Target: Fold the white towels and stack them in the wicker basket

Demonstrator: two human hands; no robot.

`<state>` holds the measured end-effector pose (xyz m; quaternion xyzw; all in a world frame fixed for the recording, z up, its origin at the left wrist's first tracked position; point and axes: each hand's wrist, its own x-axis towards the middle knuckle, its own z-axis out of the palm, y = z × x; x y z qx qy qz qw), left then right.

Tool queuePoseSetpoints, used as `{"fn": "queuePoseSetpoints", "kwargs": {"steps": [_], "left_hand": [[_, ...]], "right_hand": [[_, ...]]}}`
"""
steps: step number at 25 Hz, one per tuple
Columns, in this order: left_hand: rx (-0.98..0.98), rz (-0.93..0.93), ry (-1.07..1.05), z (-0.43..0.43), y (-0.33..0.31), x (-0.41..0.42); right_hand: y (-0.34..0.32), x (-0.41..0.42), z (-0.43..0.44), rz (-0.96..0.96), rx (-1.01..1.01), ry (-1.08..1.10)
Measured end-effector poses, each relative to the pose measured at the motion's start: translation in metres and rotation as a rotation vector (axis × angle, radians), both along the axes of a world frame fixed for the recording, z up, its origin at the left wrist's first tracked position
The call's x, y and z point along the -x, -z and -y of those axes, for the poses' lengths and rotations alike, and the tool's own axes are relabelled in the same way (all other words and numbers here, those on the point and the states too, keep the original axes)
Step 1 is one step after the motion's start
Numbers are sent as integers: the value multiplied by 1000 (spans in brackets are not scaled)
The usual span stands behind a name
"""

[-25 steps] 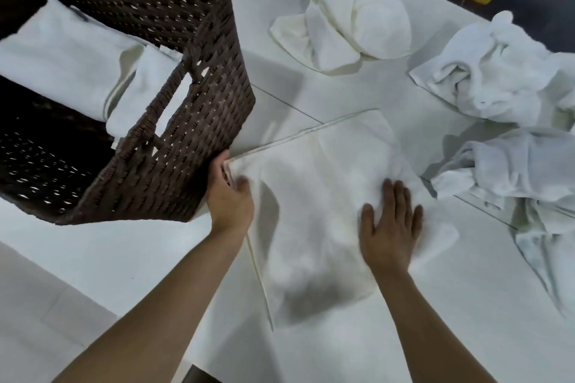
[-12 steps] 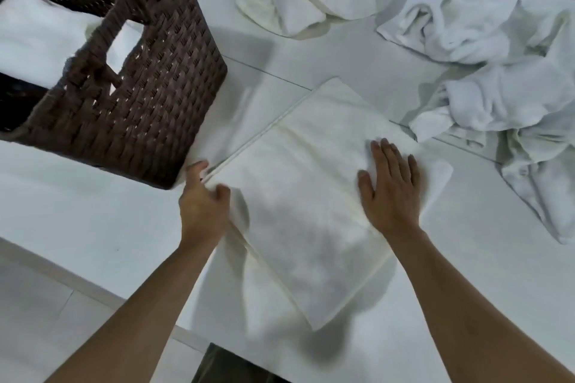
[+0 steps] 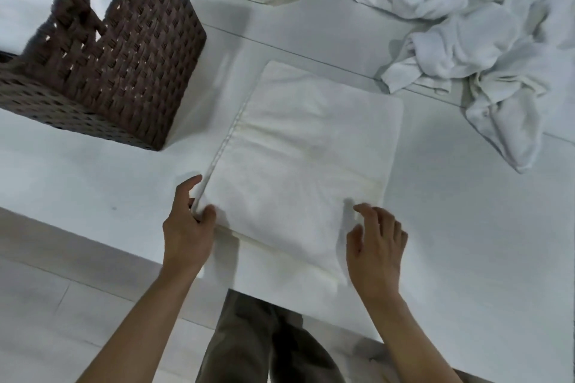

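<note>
Sliding my right hand (image 3: 375, 246) off the half-folded towel (image 3: 298, 171) to its near corner, fingers loosely curled, while my left hand (image 3: 188, 227) keeps pinching the other corner, I'm set for the next fold beside the wicker basket (image 3: 124, 71).

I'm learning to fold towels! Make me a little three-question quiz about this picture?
1. True or false: the left hand pinches a corner of the flat towel.
2. Where do the crumpled towels lie? A) in the basket B) on the table, beyond the flat towel C) on the floor
3. Fill in: the basket stands to the ____ of the flat towel.

Key: 1 true; 2 B; 3 left
</note>
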<state>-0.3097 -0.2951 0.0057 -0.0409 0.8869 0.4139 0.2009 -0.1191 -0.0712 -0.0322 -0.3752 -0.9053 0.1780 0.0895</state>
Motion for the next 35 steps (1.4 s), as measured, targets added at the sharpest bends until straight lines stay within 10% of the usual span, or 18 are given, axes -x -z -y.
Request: {"fn": "queuePoseSetpoints", "kwargs": {"steps": [9, 14, 25, 35], "left_hand": [[-93, -1, 138, 7, -4, 3], [-223, 92, 211, 16, -13, 18], [-26, -156, 385, 18, -32, 30], [-128, -69, 329, -25, -45, 66]], "right_hand": [[-40, -18, 33, -25, 520, 124], [-59, -19, 10, -392, 787, 408], [-57, -45, -18, -215, 413, 181], [-67, 20, -37, -327, 605, 383]]}}
